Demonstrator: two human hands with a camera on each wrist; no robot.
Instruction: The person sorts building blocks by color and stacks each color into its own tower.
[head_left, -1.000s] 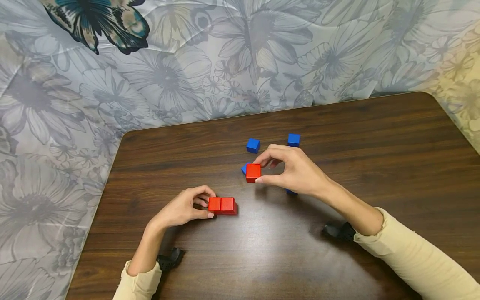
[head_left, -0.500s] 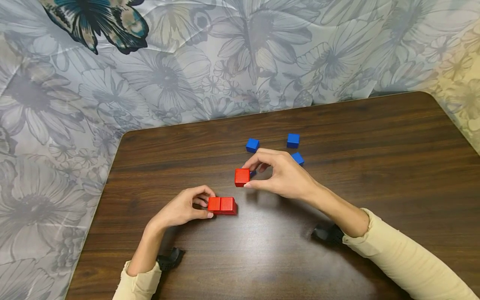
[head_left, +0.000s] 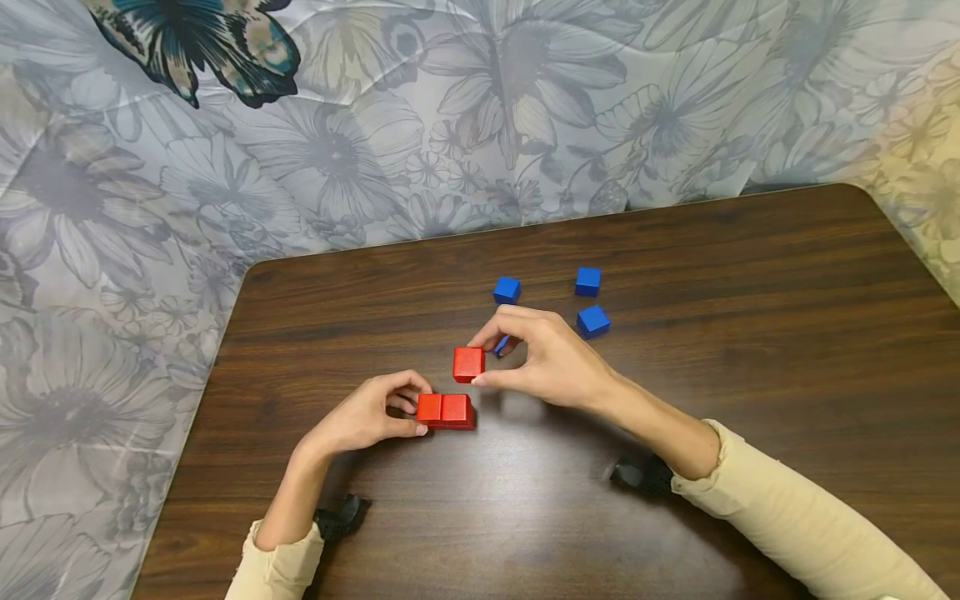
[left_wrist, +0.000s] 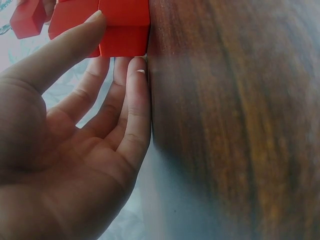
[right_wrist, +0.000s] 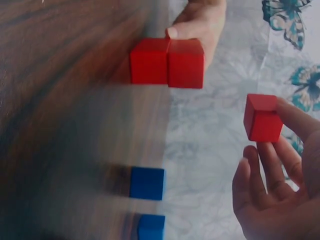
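Observation:
My right hand (head_left: 551,360) pinches a red cube (head_left: 468,365) between thumb and fingers, holding it in the air just behind a small red stack. That stack of red cubes (head_left: 455,409) stands on the table, two high and two wide. My left hand (head_left: 363,418) grips the stack's left end, thumb on the near side and fingers on the far side. In the left wrist view the thumb lies across the upper red cubes (left_wrist: 75,20), with the fingers low by the table. The right wrist view has the held cube higher than the stack.
Behind the right hand lie several blue cubes on the brown wooden table (head_left: 525,517): one blue cube (head_left: 506,290) at the back, another blue cube (head_left: 588,282) farther right, and a third blue cube (head_left: 593,321) nearer. Right-hand fingers partly hide one more. A patterned cloth (head_left: 337,150) hangs behind.
My right hand has carried the red cube left and nearer, towards the stack, uncovering a blue cube at its right. The left hand has stayed on the stack.

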